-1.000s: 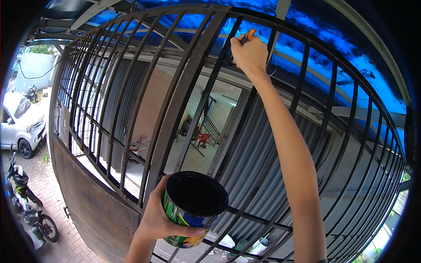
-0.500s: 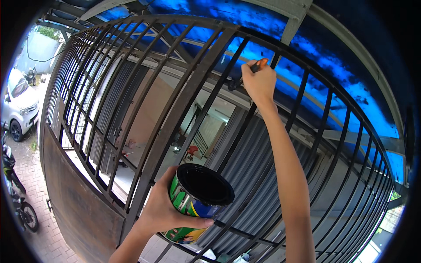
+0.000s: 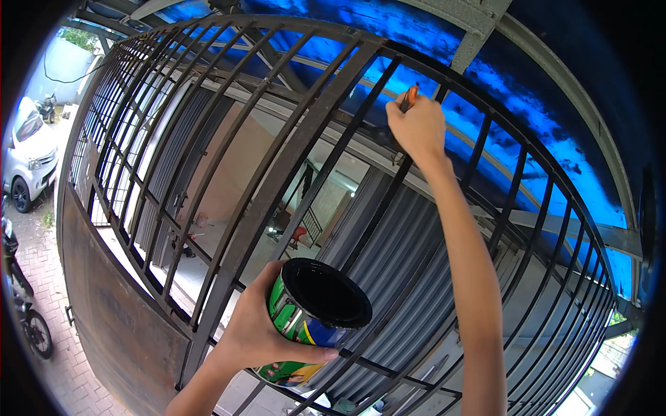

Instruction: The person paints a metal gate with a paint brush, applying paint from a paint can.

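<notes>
My left hand (image 3: pixel 267 329) is wrapped round a green and blue paint can (image 3: pixel 305 326), lidless, with black paint inside and smeared on its rim. Raised high, my right hand (image 3: pixel 420 132) grips a paintbrush (image 3: pixel 411 99) whose orange-and-black handle shows above the fingers. The brush's dark bristles are hard to make out against the bars near the top of the metal gate (image 3: pixel 277 187). Bars on the right side look glossy black, while the sheet panel (image 3: pixel 125 298) at lower left is brownish and dull.
Behind the bars stand a grey corrugated shutter (image 3: pixel 395 243) and a room with a red chair (image 3: pixel 298 236). A blue translucent roof (image 3: pixel 388 35) on metal beams hangs overhead. To the left are a white car (image 3: pixel 33 152) and a motorcycle (image 3: pixel 31 326) on paving.
My right hand has shifted slightly right, and the brush handle now points more upright. The left hand keeps hold of the can in nearly the same spot. The view has turned a little.
</notes>
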Demonstrator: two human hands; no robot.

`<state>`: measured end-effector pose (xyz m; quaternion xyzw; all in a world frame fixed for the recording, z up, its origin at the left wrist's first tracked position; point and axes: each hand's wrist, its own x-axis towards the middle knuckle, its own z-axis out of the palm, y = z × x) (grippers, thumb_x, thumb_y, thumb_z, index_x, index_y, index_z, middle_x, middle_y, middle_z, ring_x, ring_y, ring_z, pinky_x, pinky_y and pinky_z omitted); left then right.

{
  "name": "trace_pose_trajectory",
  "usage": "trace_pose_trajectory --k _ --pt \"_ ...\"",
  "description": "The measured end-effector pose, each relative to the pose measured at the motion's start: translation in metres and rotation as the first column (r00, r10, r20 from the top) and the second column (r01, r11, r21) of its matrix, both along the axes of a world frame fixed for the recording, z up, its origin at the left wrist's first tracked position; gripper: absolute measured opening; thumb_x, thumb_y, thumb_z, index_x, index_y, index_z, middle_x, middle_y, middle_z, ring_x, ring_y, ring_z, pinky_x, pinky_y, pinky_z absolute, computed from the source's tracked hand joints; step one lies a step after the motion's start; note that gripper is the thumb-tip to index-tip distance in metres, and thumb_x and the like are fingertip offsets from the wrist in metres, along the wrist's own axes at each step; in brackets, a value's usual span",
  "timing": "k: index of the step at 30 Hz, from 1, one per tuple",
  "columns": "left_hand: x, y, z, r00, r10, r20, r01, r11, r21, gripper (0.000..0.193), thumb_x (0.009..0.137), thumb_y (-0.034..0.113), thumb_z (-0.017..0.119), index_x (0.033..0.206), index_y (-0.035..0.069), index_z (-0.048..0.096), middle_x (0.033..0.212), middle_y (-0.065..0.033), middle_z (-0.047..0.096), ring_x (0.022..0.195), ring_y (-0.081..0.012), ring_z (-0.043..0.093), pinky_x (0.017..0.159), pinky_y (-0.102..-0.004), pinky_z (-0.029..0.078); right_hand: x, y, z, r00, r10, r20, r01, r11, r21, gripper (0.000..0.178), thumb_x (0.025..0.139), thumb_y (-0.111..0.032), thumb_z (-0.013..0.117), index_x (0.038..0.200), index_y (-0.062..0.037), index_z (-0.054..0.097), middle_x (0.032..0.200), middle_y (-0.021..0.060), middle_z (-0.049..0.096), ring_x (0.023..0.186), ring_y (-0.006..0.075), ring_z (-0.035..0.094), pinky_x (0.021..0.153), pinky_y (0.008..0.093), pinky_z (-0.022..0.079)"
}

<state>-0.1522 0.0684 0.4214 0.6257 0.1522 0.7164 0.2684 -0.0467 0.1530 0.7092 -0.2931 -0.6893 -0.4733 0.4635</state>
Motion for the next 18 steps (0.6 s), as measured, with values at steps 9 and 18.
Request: trace_pose_trajectory --k 9,18 --pt "0.001 -0.002 -0.001 1.000 -0.014 0.003 0.014 1.000 0.005 0.091 0.040 0.037 0.086 0.109 -0.006 0.046 0.095 -0.0138 0.059 0.089 -0.0225 0.059 0.086 -0.0300 0.042 0.003 0.003 0.002 1.000 0.024 0.017 -0.024 1.000 0.008 0.022 0.072 -0.022 0.056 0.066 -0.0017 0.060 0.059 0.0209 0.057 0.063 0.0381 0.058 0.062 0.0423 0.047" --pt "0.001 -0.001 0.001 1.000 -0.022 -0.002 0.022 0.999 0.027 0.091 0.040 0.037 0.086 0.110 -0.006 0.046 0.096 -0.0134 0.059 0.090 -0.0227 0.059 0.086 -0.0294 0.042 -0.002 -0.012 -0.002 0.989 -0.146 0.028 0.147 0.987 -0.060 0.023 0.073 -0.024 0.057 0.073 -0.0022 0.063 0.071 0.0201 0.062 0.074 0.0372 0.061 0.068 0.0444 0.049"
